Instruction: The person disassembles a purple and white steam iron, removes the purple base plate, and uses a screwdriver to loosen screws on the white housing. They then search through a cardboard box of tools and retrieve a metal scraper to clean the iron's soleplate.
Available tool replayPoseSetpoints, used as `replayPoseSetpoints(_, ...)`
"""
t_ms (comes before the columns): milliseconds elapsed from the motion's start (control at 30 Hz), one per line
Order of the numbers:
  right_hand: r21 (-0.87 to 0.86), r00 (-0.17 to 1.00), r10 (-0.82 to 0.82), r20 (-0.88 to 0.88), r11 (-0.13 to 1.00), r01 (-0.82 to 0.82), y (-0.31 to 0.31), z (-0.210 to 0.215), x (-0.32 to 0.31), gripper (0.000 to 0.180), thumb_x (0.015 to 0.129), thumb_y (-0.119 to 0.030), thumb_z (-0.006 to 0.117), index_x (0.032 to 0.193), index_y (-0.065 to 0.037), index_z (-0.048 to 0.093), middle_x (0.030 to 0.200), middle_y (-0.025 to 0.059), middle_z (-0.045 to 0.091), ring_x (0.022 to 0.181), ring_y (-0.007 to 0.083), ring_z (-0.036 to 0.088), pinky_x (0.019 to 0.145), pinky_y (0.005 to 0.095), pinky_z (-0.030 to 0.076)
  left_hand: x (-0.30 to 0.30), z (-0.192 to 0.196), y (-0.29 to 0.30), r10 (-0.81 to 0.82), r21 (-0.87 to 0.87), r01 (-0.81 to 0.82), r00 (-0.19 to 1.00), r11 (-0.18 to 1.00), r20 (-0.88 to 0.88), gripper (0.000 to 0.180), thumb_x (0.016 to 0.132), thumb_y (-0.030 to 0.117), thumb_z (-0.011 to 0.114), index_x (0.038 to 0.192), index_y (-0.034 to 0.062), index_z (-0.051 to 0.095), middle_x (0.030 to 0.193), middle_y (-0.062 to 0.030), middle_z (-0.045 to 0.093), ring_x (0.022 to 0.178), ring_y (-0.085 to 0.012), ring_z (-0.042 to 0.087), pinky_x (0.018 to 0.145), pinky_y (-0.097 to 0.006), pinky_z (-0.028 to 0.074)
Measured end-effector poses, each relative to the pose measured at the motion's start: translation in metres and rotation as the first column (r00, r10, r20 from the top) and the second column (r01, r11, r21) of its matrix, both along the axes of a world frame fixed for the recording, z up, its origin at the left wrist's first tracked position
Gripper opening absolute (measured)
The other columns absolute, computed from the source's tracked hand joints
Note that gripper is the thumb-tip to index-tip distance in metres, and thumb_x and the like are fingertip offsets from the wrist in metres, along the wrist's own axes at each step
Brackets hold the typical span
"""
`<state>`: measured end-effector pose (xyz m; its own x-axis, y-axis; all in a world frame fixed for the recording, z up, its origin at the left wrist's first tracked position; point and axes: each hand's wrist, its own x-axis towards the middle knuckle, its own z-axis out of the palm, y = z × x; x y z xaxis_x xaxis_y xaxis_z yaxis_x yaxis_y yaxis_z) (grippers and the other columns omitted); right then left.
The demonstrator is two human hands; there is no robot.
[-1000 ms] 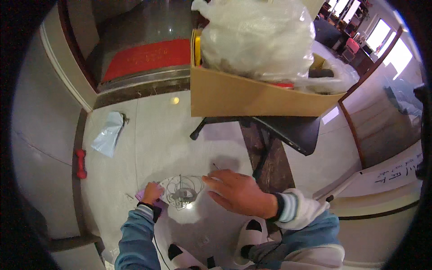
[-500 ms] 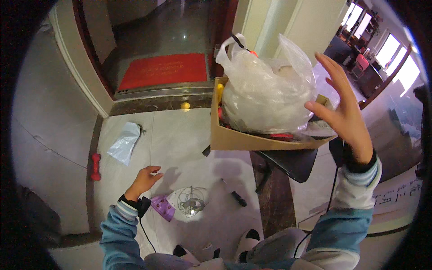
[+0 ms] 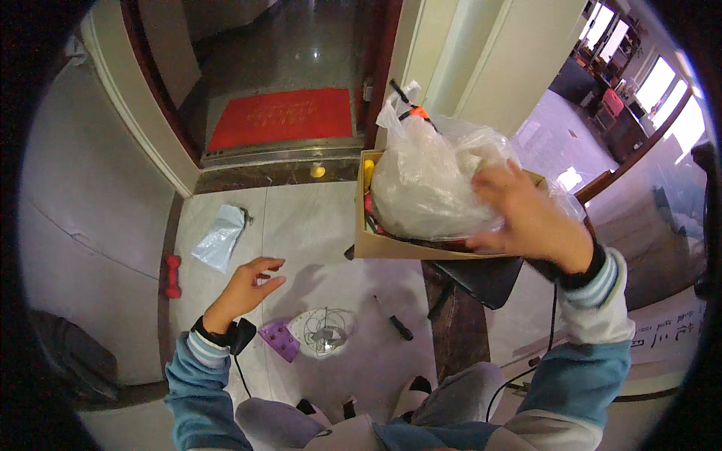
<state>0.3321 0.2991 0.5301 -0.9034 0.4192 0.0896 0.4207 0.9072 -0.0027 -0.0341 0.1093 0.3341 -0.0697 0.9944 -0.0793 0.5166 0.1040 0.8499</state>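
Note:
My right hand (image 3: pixel 534 222) lies against the side of a bulging white plastic bag (image 3: pixel 429 184), thumb and fingers apart. The bag sits in a cardboard box (image 3: pixel 391 246), and a black cord with an orange piece (image 3: pixel 418 113) shows at its top. Yellow and red items peek out at the box's left inner edge. My left hand (image 3: pixel 242 292) hovers with fingers parted and nothing in it. Closest to it on the floor is what looks like a small fan with a purple base (image 3: pixel 279 340) and a wire guard (image 3: pixel 331 331). A black-handled screwdriver (image 3: pixel 400 328) lies to its right.
Under the box is a black seat (image 3: pixel 481 279). A pale blue plastic packet (image 3: pixel 221 237) and a red dumbbell (image 3: pixel 173 276) lie at the left. A yellow ball-like thing (image 3: pixel 318 172) rests by the threshold, with a red doormat (image 3: pixel 282 118) beyond. My feet are at the lower edge.
My right hand has come down and left from beside the bag onto it. The bag has slumped lower, its raised right handle no longer upright. My left hand has moved slightly right.

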Motion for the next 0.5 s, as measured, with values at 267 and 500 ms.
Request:
replayPoseSetpoints(267,-0.135,0.975,0.052,-0.215,0.988,-0.082,-0.003,0.017,0.005,0.059,0.069,-0.027,0.076,0.114,0.003,0.052,0.119,0.0195,0.050,0.111,0.0346,0.049,0.102,0.0380,0.034,0.041,0.103,0.072,-0.022,0.212,0.063,0.982,0.975,-0.190,0.043,0.085,0.018,0.064,0.124,0.0057,0.051,0.123,-0.0101,0.054,0.113,-0.0212,0.050,0.093,-0.034,0.041)
replayPoseSetpoints(500,-0.124,0.877,-0.466,-0.115,0.883,0.453,0.080,0.017,0.008,0.058,0.075,-0.041,0.064,0.112,0.003,0.057,0.100,0.0238,0.061,0.092,0.0379,0.060,0.083,0.0410,0.047,0.066,0.127,0.116,-0.056,0.359,0.129,0.977,0.924,-0.207,0.059,0.081,0.029,0.067,0.129,0.0034,0.045,0.124,-0.0160,0.051,0.117,-0.0266,0.047,0.100,-0.035,0.034)
